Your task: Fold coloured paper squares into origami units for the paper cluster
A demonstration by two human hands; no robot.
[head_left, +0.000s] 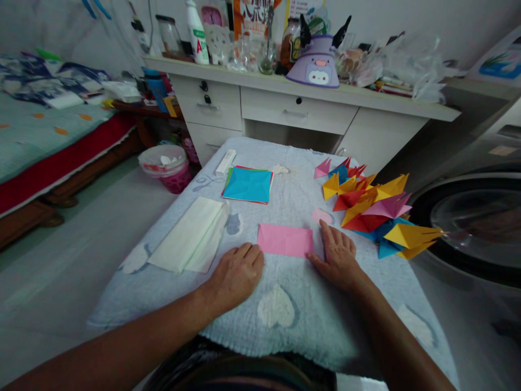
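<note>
A pink sheet of origami paper (285, 240), folded into a rectangle with crease lines, lies flat on the cloth-covered table (279, 307). At its lower left corner is my left hand (238, 271), fingers curled together and fingertips at the paper's edge; the thumb is hidden. My right hand (337, 255) lies with fingers stretched out, its thumb touching the lower right corner. Beyond the pink sheet sits a stack of coloured square paper (248, 184), blue on top. Folded paper cranes (366, 201) in yellow, red, pink and blue are gathered at the right.
A folded pale cloth or tissue (189, 233) lies on the left, with a small white box (226, 162) beyond it. Past the table stands a white desk (297, 111) crowded with jars and bottles. A pink bin (175, 176) is on the floor; a washing machine (484, 217) stands right.
</note>
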